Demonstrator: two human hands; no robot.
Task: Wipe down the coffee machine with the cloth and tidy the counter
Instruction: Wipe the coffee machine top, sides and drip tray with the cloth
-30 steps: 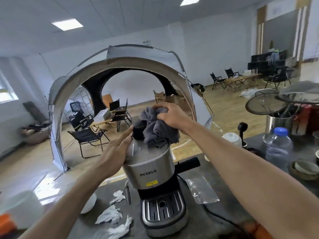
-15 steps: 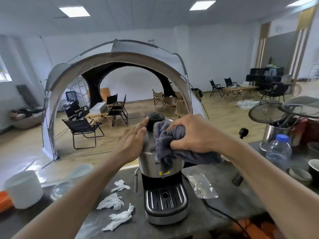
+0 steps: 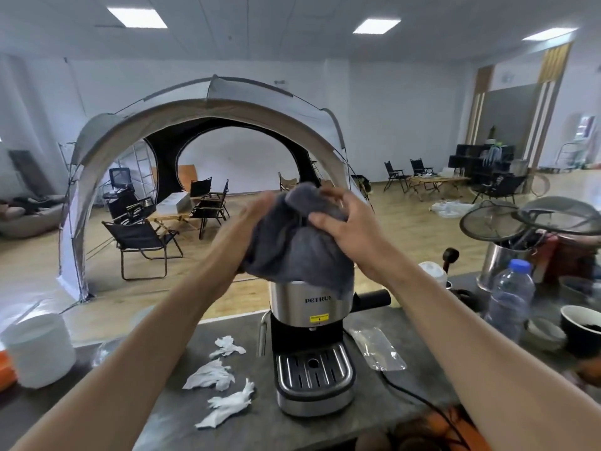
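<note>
Your left hand (image 3: 257, 219) and right hand (image 3: 344, 222) both clutch the grey cloth (image 3: 296, 245), bunched between them just above the coffee machine (image 3: 312, 320), its lower folds draping onto the machine's top. The cloth is soft and plush; the machine is brushed steel with a slotted drip tray. Three crumpled white tissues (image 3: 214, 375) lie on the mottled grey surface (image 3: 247, 428) to its left, a clear plastic bottle (image 3: 510, 297) to its right. A domed tent (image 3: 201, 125) fills the room behind.
</note>
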